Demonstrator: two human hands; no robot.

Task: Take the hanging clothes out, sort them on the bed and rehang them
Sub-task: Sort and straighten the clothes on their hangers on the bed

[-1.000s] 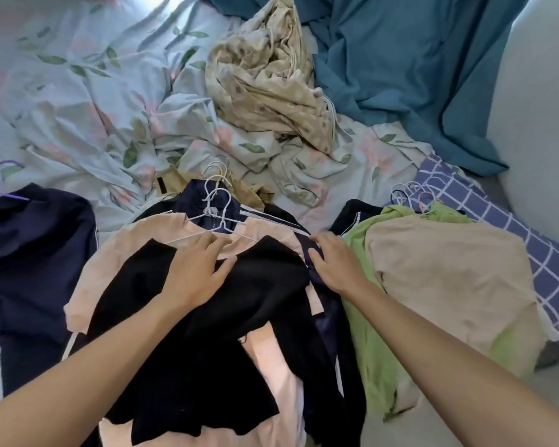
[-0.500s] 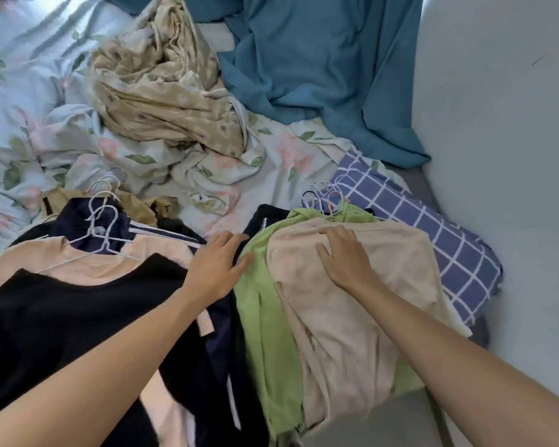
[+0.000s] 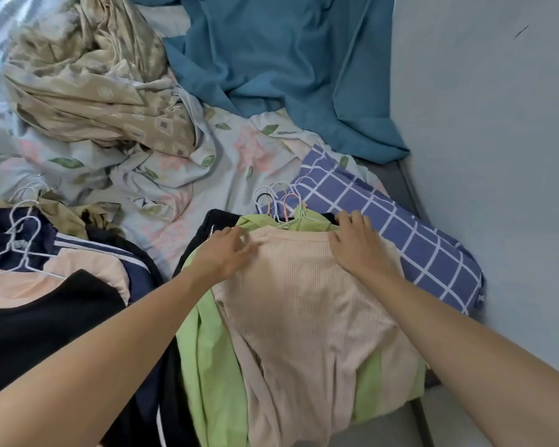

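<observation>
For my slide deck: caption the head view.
Both hands, left and right, rest on a beige ribbed top over a green garment.

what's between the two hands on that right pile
In the head view, only the neckline and upper chest of the beige ribbed top lies between the left hand and right hand, both resting on it.

Beyond the hanger hooks, the floral sheet lies low and lets my hands pass. Right of the hooks, the checked pillow rises beside them. Left of the hooks, the dark pile blocks the way. Farther beyond, crumpled tan fabric and teal cloth stand heaped.
</observation>
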